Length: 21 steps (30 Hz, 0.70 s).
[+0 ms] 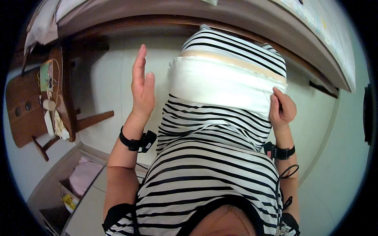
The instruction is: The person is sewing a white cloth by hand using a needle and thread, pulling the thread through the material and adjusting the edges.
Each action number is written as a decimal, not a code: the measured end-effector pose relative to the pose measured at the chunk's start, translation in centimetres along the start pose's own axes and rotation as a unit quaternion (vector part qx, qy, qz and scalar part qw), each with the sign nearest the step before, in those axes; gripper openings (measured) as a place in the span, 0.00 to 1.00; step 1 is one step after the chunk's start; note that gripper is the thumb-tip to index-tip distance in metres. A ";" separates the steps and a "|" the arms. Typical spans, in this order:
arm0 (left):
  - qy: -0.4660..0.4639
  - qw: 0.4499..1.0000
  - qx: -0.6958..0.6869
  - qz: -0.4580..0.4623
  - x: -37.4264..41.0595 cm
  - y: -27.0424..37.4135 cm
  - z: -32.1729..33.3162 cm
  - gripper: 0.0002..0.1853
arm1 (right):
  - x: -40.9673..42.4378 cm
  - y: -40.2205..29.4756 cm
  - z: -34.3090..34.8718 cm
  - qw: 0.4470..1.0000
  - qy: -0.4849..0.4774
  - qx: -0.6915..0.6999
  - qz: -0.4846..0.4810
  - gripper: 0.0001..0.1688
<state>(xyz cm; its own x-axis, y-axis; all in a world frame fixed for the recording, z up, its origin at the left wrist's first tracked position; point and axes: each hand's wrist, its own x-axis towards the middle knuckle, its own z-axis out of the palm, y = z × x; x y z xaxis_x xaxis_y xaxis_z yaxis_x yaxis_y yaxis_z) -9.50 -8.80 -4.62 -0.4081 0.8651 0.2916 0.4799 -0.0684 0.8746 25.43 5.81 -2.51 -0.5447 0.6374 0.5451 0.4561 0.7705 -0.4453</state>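
Observation:
A folded white cloth lies across my lap over a black-and-white striped garment, with a beige band along its far edge. My right hand is at the cloth's right end, thumb and forefinger pinched together at its edge. A thin dark thread runs over the cloth near those fingers; whether a needle is between them cannot be made out. My left hand is raised to the left of the cloth, apart from it, fingers extended and thumb apart, holding nothing.
At the left is a brown wooden chair bearing a small green box, a cord and cloth scraps. Ahead runs the wooden edge of a bed. A drawer with pink fabric is at lower left.

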 end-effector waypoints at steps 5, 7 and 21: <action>-0.066 0.995 0.023 -0.071 -3.2 -2.5 0.3 0.34 | -0.7 0.1 0.5 1.000 0.006 0.006 0.002 0.11; -0.160 0.983 0.025 -0.087 -2.9 -3.3 0.4 0.33 | -0.3 0.3 0.9 1.000 0.005 0.004 -0.010 0.11; -0.100 0.979 -0.099 -0.150 -2.4 -5.8 0.0 0.33 | -2.5 1.2 0.2 0.991 -0.026 -0.030 0.127 0.12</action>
<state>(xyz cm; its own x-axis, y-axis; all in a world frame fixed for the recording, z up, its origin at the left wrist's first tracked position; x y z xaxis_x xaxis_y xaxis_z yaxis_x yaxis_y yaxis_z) -11.27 -10.51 -10.37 -0.3389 0.9393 -0.0539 0.1940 0.1259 0.9729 27.19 5.19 -4.56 -0.4418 0.8115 0.3826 0.6229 0.5843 -0.5201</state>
